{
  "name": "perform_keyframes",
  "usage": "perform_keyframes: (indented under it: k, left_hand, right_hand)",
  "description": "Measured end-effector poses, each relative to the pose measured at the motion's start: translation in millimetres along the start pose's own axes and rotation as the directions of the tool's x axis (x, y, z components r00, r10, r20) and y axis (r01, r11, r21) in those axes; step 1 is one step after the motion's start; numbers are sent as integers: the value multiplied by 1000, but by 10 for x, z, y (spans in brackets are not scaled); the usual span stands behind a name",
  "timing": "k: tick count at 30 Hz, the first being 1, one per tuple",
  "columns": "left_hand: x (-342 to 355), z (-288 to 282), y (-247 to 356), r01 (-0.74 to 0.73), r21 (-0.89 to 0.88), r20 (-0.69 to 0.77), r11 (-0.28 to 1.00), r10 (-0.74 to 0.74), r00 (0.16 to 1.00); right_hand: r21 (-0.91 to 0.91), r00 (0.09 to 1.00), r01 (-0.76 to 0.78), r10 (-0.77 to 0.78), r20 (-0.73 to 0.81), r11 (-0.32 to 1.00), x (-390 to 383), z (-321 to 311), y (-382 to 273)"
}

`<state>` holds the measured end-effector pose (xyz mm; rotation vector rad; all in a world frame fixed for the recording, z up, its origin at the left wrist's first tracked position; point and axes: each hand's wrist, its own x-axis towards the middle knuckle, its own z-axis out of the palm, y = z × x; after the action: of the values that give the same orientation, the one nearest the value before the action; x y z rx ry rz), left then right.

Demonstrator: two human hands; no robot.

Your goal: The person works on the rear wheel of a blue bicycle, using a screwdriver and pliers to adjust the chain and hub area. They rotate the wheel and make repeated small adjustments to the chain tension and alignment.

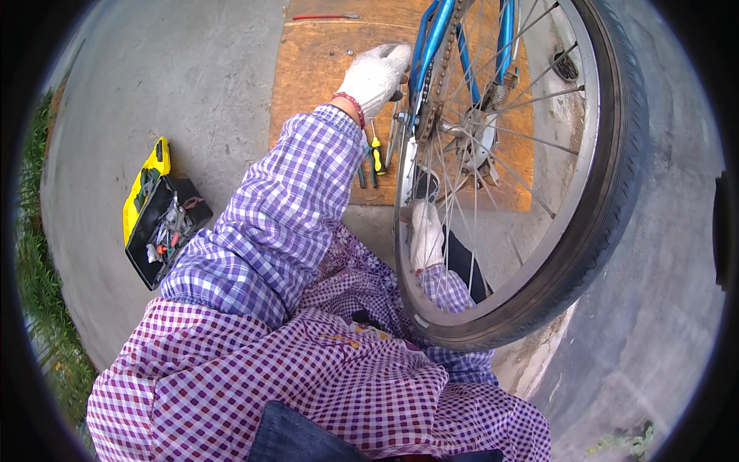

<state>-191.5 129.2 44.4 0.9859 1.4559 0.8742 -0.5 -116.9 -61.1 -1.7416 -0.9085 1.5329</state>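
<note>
A bicycle with a blue frame (436,38) stands in front of me, its wheel (625,165) close to my right side. My left hand (376,77), in a white knitted glove, reaches out to the left side of the frame. Its fingers are curled in beside a small dark part, and their grip is partly hidden. The chain (440,65) runs down to the hub area. Behind the spokes, low near the rim's left side, is my gloved right hand (426,235); spokes and rim cover its fingers. A shoe (425,183) shows just above it.
Beneath the bicycle lies a brown board (323,85) bearing a red rod-like tool (326,16), small metal parts, a yellow-and-black screwdriver (376,154) and dark-handled tools. An open black-and-yellow toolbox (165,215) full of tools sits left on concrete. Grass (46,254) borders the far left.
</note>
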Motion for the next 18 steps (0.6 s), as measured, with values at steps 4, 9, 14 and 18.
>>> perform_keyframes:
  k: [4,9,14,18]
  left_hand:
    - [-113,100,29,305,479,114,823,-403,908]
    - [-198,303,-41,353,478,255,804,-512,821]
    - [-108,125,5,398,430,272,810,-537,799]
    - [-81,-209,98,293,348,324,891,-407,854]
  right_hand:
    - [224,997,-79,79,7,971,89,-198,218]
    - [196,997,-68,58,54,978,175,-409,272]
    - [236,997,-73,68,26,969,251,-253,182]
    - [273,998,-60,54,27,960,307,-44,37]
